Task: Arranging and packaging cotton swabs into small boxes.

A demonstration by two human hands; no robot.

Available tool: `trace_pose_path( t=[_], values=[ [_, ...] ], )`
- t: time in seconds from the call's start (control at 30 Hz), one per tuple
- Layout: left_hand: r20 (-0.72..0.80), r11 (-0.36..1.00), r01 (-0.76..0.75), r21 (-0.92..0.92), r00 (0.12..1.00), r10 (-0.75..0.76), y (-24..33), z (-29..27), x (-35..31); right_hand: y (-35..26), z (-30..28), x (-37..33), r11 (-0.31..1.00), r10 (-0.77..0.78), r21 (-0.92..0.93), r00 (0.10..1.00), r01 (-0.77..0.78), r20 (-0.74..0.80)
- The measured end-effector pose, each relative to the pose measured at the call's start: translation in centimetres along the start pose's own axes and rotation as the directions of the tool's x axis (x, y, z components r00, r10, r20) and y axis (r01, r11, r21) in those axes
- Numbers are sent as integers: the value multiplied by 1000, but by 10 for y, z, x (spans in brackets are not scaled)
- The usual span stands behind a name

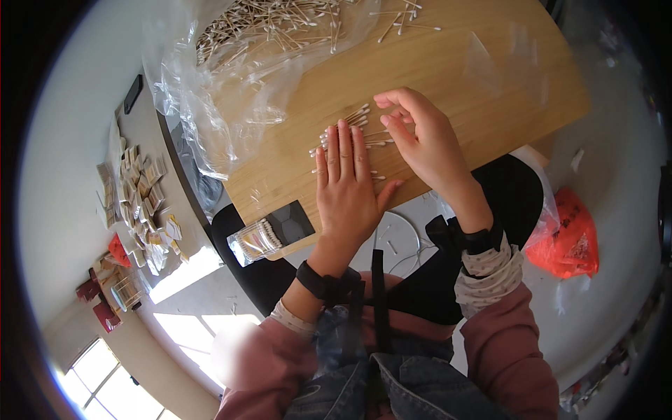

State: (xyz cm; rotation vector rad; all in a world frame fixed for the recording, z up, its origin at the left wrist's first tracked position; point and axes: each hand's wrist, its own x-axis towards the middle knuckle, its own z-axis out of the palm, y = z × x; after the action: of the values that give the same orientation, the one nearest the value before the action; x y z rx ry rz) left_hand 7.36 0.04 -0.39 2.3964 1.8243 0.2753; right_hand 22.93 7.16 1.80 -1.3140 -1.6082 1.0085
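My left hand (346, 199) lies flat, palm down, over a small batch of cotton swabs (358, 117) on the wooden table (434, 66). Swab tips stick out past its fingers and on its right side; the rest are hidden beneath it. Just to the right, my right hand (430, 143) is raised with its fingers curved and the thumb apart from them. Nothing shows between them, and the tips are close to the swab ends. By my left wrist, at the table's near edge, a clear packet of swabs (255, 241) lies against a dark square (292, 222).
A large heap of loose swabs (266, 31) spreads over a clear plastic bag (245, 98) at the far left. Several stray swabs (400, 21) lie beside it. Beyond the table are a pile of small packs (143, 199), a phone (133, 94) and a red plastic bag (568, 238).
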Motion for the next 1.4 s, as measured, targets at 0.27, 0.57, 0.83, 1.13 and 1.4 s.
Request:
trace_pose_path(
  t=[0.27, 0.57, 0.83, 1.13, 1.4],
  values=[
    [-256, 967, 48, -250, 960, -114, -16, -18, 1, 8, -15, 4, 997, -40, -62, 999, 40, -7],
    [-241, 945, 55, -323, 961, -138, -54, -32, 23, -11, 2, -13, 901, -84, -385, 953, 198, 291],
    [-108, 971, 1, -240, 994, -27, -62, -39, 35, -5, 1, -3, 953, 8, -296, 976, 59, 219],
    [-116, 922, -31, -386, 993, -15, -51, -54, 29, -8, 5, 0, 976, 38, 201, 970, -88, 242],
    [-153, 900, -52, -433, 988, -16, -48, -59, 22, -5, -4, 4, 923, 48, 343, 935, -177, 351]
  ],
)
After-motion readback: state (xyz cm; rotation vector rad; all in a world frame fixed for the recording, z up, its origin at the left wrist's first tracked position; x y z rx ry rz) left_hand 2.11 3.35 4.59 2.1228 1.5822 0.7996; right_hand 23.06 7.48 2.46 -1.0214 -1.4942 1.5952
